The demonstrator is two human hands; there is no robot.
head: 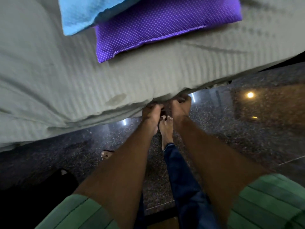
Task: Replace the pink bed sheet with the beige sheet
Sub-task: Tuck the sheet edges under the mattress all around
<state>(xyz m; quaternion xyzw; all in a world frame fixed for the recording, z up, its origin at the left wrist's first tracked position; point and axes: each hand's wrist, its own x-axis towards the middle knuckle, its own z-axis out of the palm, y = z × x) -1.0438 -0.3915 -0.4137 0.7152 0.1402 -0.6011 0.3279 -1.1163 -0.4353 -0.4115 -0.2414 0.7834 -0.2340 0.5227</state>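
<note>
We are bent over the side of the bed, both arms reaching down to the edge of the mattress, where the beige sheet [69, 80] already covers the top with its faint ribbed stripes. No pink sheet is in view.

Our left hand [152, 113] has its fingers curled up under the overhanging hem. Our right hand [180, 105] sits just beside it, fingertips also turned in beneath the fabric; the frame is blurred here, so we cannot say for certain whether either hand pinches cloth or only pushes it in.

We judge this to be tucking. The risks follow from that:
- Both hands work at one spot, so the slack bunched to the left along the edge may stay loose and pull free.
- Pulling hard downward could drag the sheet across the top and shift the purple dotted pillow [158, 28] and the blue towel [77, 14] lying on it.
- Our bare foot [166, 129] stands on polished dark floor [231, 129] directly beneath the hands; leaning further could cost us our footing.
</note>
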